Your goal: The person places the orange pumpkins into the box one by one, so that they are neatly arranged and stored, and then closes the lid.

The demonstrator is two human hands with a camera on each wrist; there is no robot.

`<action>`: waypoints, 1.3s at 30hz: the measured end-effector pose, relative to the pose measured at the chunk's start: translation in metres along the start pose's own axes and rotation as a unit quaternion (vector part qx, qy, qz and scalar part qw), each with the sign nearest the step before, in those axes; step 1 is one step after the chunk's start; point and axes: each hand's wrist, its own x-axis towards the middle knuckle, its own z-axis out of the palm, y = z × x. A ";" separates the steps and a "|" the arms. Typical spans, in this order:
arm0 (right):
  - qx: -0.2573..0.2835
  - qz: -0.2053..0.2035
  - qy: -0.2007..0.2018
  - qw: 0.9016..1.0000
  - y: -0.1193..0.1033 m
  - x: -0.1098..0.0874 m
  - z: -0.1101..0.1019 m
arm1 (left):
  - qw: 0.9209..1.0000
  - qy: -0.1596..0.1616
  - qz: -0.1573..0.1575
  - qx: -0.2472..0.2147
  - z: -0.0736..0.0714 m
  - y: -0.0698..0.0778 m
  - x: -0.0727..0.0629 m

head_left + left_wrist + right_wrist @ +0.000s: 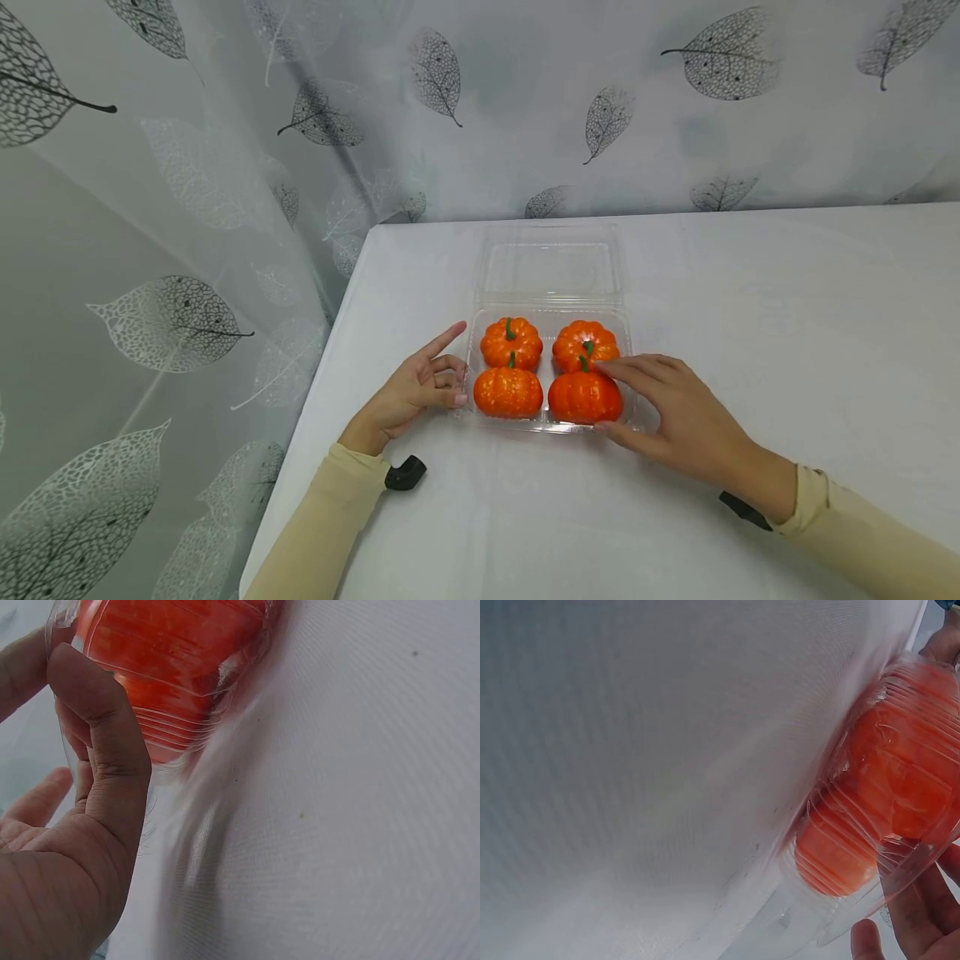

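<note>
A clear plastic clamshell tray [628, 367] sits on the white counter [787, 333], its lid [551, 268] folded back flat behind it. Four orange pumpkins [512, 342] fill the tray in two rows. The left hand [412, 392] touches the tray's left wall, its fingers [105, 742] curled against the plastic, index extended. The right hand [675, 412] rests over the near right corner, fingers spread and relaxed, apparently touching the near right pumpkin [585, 396]; contact is unclear. A leaf-print curtain [172, 250] hangs behind.
</note>
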 end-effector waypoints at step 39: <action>0.098 -0.007 0.064 0.993 0.007 0.043 -0.046 | 0.968 0.093 0.225 -0.051 0.005 0.063 0.026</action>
